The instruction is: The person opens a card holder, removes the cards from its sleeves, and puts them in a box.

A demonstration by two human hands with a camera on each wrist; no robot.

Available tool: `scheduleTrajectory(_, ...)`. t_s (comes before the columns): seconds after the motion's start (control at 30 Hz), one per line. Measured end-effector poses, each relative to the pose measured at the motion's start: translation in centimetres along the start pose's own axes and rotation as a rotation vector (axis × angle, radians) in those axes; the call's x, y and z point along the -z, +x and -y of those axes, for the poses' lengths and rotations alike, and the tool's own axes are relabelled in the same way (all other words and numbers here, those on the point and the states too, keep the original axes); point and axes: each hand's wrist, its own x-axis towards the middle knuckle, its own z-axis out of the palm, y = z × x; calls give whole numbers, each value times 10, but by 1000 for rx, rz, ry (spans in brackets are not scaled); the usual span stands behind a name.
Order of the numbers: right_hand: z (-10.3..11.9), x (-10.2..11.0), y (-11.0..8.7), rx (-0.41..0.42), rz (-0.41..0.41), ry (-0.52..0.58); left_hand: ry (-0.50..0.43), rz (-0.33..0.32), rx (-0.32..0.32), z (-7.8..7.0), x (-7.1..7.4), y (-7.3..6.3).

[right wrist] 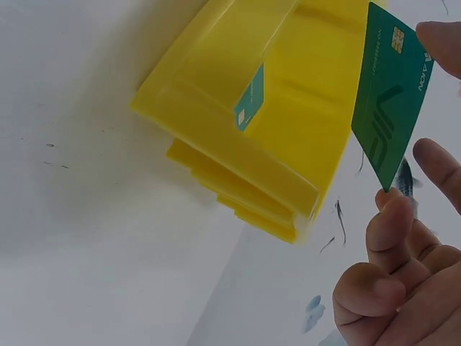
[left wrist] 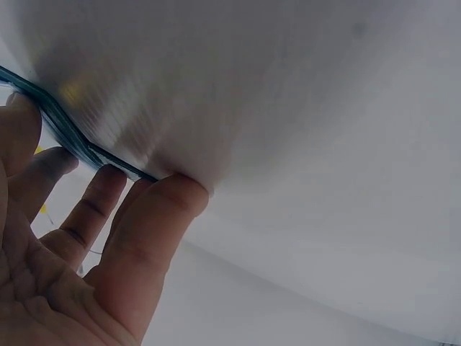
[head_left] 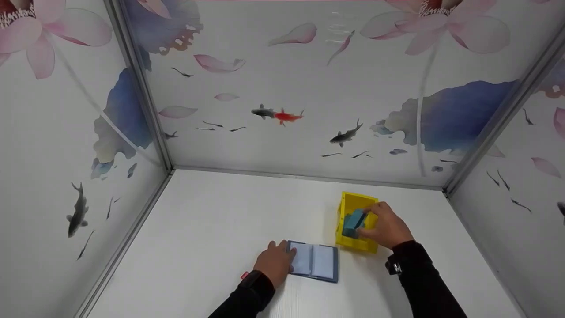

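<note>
On the white table lies an open card holder [head_left: 324, 262] with a blue cover and clear sleeves. My left hand [head_left: 273, 263] holds its left edge; in the left wrist view, fingertips [left wrist: 180, 191] rest along the dark cover edge [left wrist: 68, 133]. Pinched by its edges between thumb and fingers of my right hand [head_left: 387, 226] is a teal card [right wrist: 392, 94] with a gold chip and "VIP" lettering. This card is tilted over the mouth of a yellow box [head_left: 377, 249]. Inside the box, another teal card [right wrist: 252, 101] shows in the right wrist view.
The white tabletop [head_left: 212, 212] is enclosed by white panels at the back [head_left: 247, 141], left and right, printed with lotus flowers and fish. Grey metal strips [head_left: 141, 84] run along the corners. The yellow box stands just behind and to the right of the card holder.
</note>
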Motion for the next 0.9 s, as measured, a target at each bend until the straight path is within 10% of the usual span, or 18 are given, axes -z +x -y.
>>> scheduleTrajectory(0.9, -1, -6, 47, -147, 166, -64, -35, 13, 24, -1, 5, -1)
